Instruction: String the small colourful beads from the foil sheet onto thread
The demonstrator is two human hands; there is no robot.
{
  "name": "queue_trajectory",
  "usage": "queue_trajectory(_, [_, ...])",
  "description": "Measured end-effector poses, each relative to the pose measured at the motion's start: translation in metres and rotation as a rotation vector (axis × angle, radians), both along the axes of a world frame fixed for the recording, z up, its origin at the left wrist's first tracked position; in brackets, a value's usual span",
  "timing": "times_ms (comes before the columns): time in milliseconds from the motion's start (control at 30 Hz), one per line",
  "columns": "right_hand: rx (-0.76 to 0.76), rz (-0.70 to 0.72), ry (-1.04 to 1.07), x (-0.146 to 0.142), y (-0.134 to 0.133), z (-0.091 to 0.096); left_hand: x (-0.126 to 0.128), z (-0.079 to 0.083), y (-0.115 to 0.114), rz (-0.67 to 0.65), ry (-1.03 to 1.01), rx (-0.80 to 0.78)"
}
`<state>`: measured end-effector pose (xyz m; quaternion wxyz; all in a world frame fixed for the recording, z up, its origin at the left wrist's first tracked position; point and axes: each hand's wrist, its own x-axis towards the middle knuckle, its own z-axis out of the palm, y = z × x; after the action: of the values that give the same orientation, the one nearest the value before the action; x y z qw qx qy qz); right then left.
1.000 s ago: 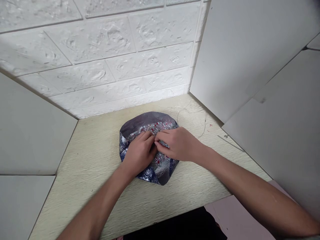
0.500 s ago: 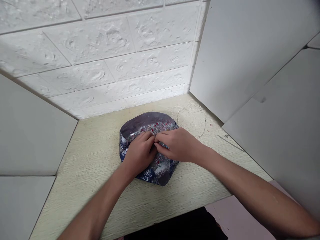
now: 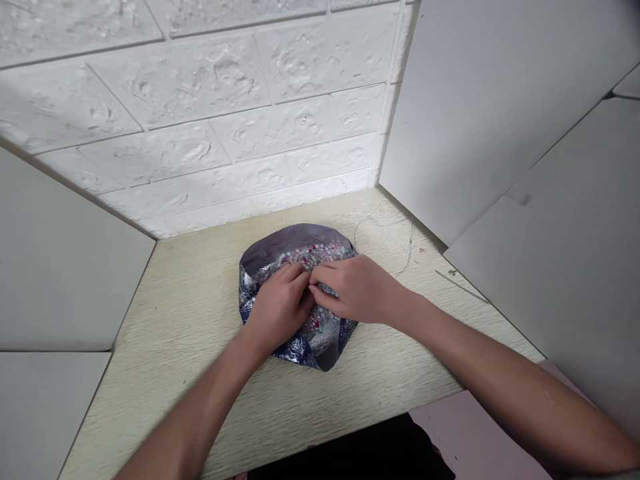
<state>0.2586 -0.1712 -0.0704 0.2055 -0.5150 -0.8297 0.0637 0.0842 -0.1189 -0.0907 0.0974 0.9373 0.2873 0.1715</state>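
Note:
A rounded bundle of shiny blue-and-silver floral wrapping [image 3: 300,240] lies on the tabletop, its edges folded in towards the middle. Its centre shows a glittery layer speckled with red and white [image 3: 313,253]. My left hand [image 3: 277,310] presses on the near left of the bundle, and my right hand [image 3: 353,290] rests on its right side. The fingertips of both hands meet at the centre, pinching the speckled layer. What lies under my hands is hidden.
The pale wood-grain tabletop [image 3: 165,347] is bounded by a white embossed brick wall [image 3: 200,113] behind and grey panels [image 3: 65,253] at the left and right [image 3: 525,133]. Thin wire strands [image 3: 410,250] and a slim metal rod [image 3: 460,287] lie to the right.

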Motion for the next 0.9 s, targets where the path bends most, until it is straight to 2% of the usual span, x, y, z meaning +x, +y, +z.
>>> queue_trajectory(900, [0.011, 0.0, -0.024, -0.0011, 0.0001, 0.0004, 0.0007, -0.0004, -0.0004, -0.01, -0.002, 0.021])
